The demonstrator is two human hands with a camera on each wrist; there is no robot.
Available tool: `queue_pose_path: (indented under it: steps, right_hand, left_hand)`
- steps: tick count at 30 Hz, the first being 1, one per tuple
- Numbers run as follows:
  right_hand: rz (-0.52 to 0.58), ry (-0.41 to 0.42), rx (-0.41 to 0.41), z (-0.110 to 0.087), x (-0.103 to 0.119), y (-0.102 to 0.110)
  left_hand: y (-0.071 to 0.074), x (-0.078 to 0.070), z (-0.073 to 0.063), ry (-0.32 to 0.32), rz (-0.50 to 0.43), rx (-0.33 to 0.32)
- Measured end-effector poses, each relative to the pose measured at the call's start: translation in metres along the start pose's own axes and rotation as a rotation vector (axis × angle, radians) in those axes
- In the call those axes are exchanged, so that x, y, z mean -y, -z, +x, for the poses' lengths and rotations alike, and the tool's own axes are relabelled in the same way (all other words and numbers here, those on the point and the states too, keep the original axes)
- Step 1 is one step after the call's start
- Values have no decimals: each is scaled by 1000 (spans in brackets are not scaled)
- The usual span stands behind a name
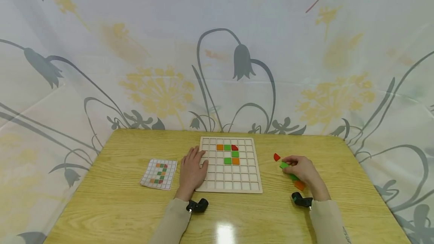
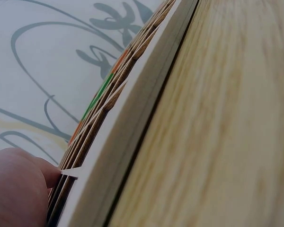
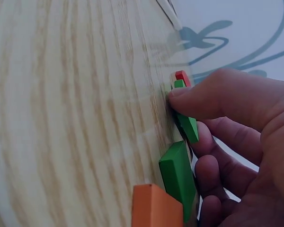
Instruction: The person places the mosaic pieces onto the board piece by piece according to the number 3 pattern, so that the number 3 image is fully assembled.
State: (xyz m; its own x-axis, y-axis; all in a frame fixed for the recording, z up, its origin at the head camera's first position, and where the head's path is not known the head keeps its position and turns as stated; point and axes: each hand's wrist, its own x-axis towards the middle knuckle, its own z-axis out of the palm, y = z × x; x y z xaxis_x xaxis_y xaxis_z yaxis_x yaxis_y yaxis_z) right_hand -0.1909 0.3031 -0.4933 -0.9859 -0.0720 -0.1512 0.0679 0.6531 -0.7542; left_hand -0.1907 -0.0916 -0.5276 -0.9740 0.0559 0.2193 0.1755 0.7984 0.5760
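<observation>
My left hand rests on the left edge of a pale wooden grid board, its fingers fairly straight. Toward the board's upper middle sit several square tiles: orange, green and others, plus a red quarter-round tile. To the right of the board, my right hand pinches a green tile between thumb and fingers, close to the tabletop. Just beyond the fingertips lies another red quarter-round tile. A second green tile and an orange tile lie nearer the wrist.
Left of the board lies a paper card printed with a grid and a coloured pattern. Black wrist cameras are worn on both wrists. A patterned curtain hangs behind the wooden table.
</observation>
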Motion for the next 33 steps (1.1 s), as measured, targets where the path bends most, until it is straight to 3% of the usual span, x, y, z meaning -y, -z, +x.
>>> queue_pose_path:
  steps: [33]
  right_hand:
    - [21, 59, 3, -8, 6, 2]
  left_hand:
    - [2, -2, -1, -13, 6, -2]
